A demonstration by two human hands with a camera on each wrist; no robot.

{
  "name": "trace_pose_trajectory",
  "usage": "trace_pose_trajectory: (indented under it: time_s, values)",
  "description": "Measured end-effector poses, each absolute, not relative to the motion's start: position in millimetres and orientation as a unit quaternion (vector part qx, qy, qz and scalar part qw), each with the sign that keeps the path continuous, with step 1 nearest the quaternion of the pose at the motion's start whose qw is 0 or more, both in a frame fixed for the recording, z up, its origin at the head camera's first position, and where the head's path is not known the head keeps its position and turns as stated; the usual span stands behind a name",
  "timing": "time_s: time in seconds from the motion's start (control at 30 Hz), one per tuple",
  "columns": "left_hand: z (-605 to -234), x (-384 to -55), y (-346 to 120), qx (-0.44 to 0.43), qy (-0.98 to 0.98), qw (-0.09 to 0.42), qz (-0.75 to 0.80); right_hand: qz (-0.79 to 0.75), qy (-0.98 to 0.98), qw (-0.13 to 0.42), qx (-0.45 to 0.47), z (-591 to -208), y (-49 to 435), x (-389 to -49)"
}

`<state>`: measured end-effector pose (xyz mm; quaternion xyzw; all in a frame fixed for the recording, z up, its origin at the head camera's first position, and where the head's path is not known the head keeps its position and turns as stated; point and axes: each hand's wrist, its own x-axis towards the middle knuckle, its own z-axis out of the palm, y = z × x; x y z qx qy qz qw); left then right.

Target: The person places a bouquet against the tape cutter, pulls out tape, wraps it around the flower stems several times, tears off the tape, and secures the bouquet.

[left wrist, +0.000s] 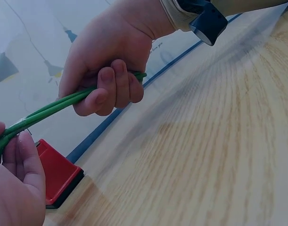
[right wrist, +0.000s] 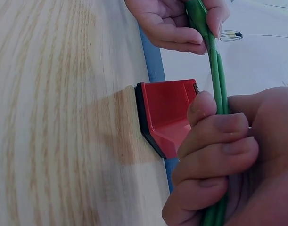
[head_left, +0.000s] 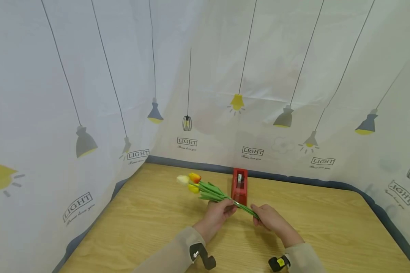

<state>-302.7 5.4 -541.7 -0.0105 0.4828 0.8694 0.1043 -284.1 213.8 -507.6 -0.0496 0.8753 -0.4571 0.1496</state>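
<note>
A bunch of tulips point(head_left: 212, 191) with white, yellow and orange-red heads is held slantwise over the table, blooms toward the left. My left hand point(head_left: 218, 212) pinches the green stems just below the leaves. Farther down, near the cut ends, my right hand point(head_left: 268, 218) grips the same stems point(left wrist: 54, 108), its fingers curled round them in the right wrist view. A band of clear tape shows on the stems by the left hand. Right behind the hands stands a red tape dispenser point(head_left: 240, 185), partly covered by the stems in the head view.
The wooden table point(head_left: 140, 227) runs back to a dark blue border point(head_left: 191, 163). Behind it and on both sides hangs a pale curtain point(head_left: 208, 76) printed with lamps. Each wrist wears a black strap with a small device point(head_left: 278, 262).
</note>
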Motion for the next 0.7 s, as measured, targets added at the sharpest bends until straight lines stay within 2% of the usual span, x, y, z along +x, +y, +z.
trace_pose_trajectory:
  time_s: [0.43,0.7]
  values:
    - [-539.9,-302.0,3.7,-0.007,0.480,0.104,0.871,-0.468,0.873,0.136,-0.020,-504.8,211.6,-284.1]
    - [-540.4,-304.4,4.2,-0.007,0.475,0.101,0.874,-0.490,0.860,0.130,-0.052,-506.5,214.1,-286.3]
